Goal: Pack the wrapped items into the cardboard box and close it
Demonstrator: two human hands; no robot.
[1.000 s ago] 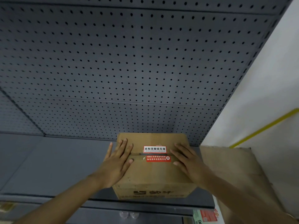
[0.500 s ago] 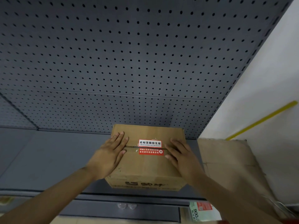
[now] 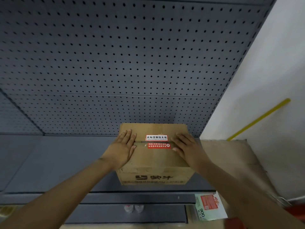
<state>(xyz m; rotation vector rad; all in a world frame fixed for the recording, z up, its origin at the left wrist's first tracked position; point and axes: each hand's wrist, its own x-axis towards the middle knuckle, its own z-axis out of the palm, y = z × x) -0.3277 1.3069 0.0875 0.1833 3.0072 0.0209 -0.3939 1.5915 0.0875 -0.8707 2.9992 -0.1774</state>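
A brown cardboard box (image 3: 155,159) stands on the grey shelf (image 3: 57,162), its top flaps folded down and meeting at a middle seam. A white and red sticker (image 3: 157,141) spans that seam. My left hand (image 3: 123,148) lies flat on the left part of the top, fingers together and pointing away. My right hand (image 3: 186,148) lies flat on the right part. Neither hand grips anything. The box's contents are hidden.
A grey pegboard (image 3: 123,63) rises behind the shelf. A flat sheet of cardboard (image 3: 231,159) leans to the right of the box against a white wall. Below the shelf edge are a green and red package (image 3: 209,206) and two clear bottle caps (image 3: 133,208).
The box and both hands sit slightly lower and more central in the view than before, as the camera shifted. The hands stay flat on the closed top.
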